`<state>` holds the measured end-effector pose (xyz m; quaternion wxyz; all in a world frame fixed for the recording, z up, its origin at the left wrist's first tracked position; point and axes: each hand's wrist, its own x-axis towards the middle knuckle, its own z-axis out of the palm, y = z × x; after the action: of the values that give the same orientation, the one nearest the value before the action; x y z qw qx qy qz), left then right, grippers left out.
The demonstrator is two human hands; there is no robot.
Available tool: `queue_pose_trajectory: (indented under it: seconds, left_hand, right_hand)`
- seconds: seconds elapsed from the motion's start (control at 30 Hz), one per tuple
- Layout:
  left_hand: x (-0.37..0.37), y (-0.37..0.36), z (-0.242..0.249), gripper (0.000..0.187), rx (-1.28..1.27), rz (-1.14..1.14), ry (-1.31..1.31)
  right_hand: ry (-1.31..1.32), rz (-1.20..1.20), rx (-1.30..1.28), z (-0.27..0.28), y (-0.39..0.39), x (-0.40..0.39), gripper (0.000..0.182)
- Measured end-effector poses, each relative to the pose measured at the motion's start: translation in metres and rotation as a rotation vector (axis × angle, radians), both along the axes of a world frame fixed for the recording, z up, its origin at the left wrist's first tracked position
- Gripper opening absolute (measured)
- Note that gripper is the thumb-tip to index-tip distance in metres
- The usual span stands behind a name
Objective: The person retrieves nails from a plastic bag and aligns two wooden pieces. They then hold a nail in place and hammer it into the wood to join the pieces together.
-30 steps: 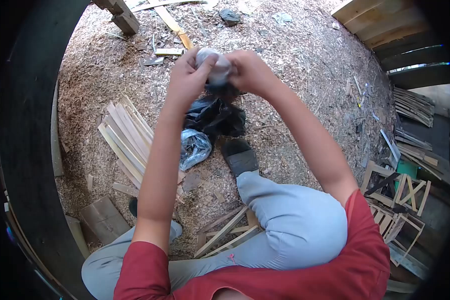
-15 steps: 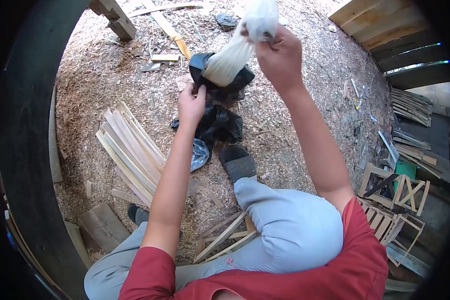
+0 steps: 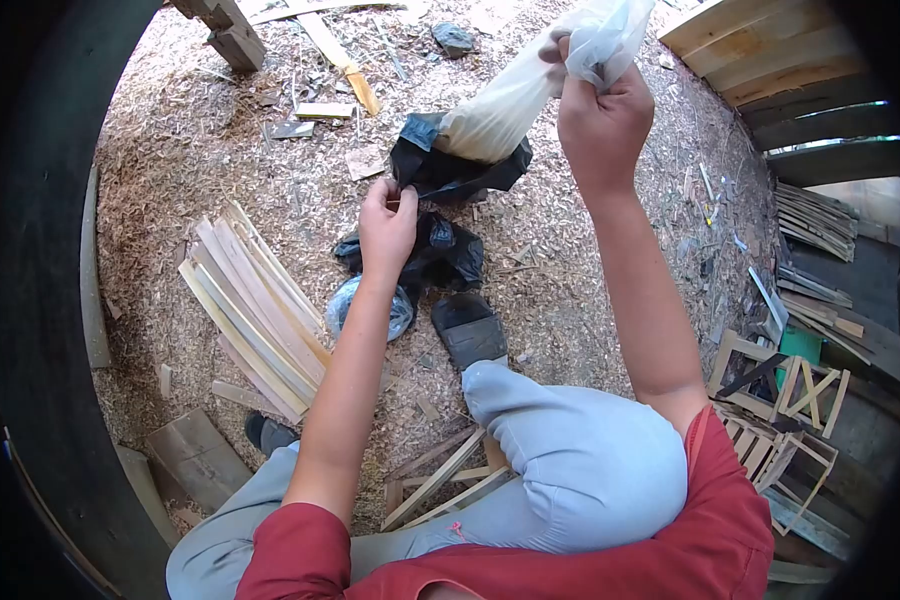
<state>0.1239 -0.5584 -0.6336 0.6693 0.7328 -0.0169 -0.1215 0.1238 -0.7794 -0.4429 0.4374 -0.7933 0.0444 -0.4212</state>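
My right hand (image 3: 610,120), raised at the top of the view, grips the gathered top of a whitish plastic bag (image 3: 515,105). The bag stretches down to the left, its lower end inside the mouth of a black plastic bag (image 3: 440,180). At that black bag's near rim, my left hand (image 3: 388,220) pinches the edge between thumb and fingers. More crumpled black plastic (image 3: 455,250) lies on the ground just below, next to a roundish clear plastic bundle (image 3: 370,308). What the whitish bag contains cannot be made out.
Wood shavings cover the ground (image 3: 570,270). A stack of thin wooden strips (image 3: 255,310) lies to the left. Small wooden frames (image 3: 785,400) and slats (image 3: 815,220) stand at the right. A wooden post (image 3: 232,35) rises at the upper left. My sandalled foot (image 3: 470,330) is below the bags.
My right hand has moved right, drawing the whitish bag out at a longer slant. The black bag's mouth has shifted slightly right and spread wider, while my left hand stays at its rim.
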Motion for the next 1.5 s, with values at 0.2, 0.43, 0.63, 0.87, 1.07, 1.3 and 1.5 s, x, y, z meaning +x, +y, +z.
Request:
queue_pose_trajectory:
  seconds: [0.2, 0.43, 0.63, 0.87, 1.07, 1.3, 1.5]
  left_hand:
    - [0.003, -0.007, 0.005, 0.027, 0.092, -0.017, -0.010]
    - [0.015, -0.017, -0.002, 0.026, -0.014, 0.019, -0.037]
    - [0.014, -0.018, 0.013, 0.025, 0.072, -0.026, 0.014]
    - [0.011, -0.009, 0.001, 0.022, 0.111, -0.022, -0.068]
    - [0.001, -0.001, 0.004, 0.023, 0.066, -0.023, -0.041]
    - [0.003, 0.004, 0.018, 0.019, 0.252, -0.055, -0.117]
    - [0.025, -0.019, 0.072, 0.051, 0.574, 0.034, -0.808]
  right_hand:
    - [0.138, 0.157, 0.005, 0.007, 0.011, -0.008, 0.015]
    - [-0.056, 0.064, 0.426, 0.057, -0.005, -0.001, 0.014]
    - [-0.308, 0.103, 0.500, 0.097, -0.026, -0.007, 0.012]
    - [-0.211, -0.166, 0.399, 0.093, -0.037, -0.015, 0.020]
    - [0.279, -0.276, 0.268, 0.008, -0.058, -0.022, 0.017]
    - [0.682, -0.258, 0.395, -0.087, -0.065, -0.030, 0.024]
    - [0.245, -0.125, -0.372, -0.022, 0.007, -0.004, 0.055]
